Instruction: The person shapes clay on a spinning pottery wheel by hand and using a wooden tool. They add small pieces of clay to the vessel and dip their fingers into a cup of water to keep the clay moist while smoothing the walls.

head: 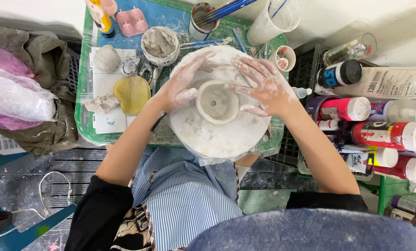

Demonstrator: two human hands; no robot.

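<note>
Two clay-smeared hands cupping a small clay pot sitting on a white round board, left hand fingers loosely curled touching its rim, right hand fingers spread, pressing its side.

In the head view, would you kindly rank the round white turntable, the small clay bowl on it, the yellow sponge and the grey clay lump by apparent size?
1. Round white turntable
2. Small clay bowl
3. Yellow sponge
4. Grey clay lump

Bowl and sponge look nearly alike, so their order is unsure.

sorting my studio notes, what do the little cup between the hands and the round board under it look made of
Little cup: apparently wet grey clay, matte, thick uneven rim, same slip coating both hands. Round board: unclear, maybe plaster or wood; smeared whitish, wrapped in clear plastic film.
</note>
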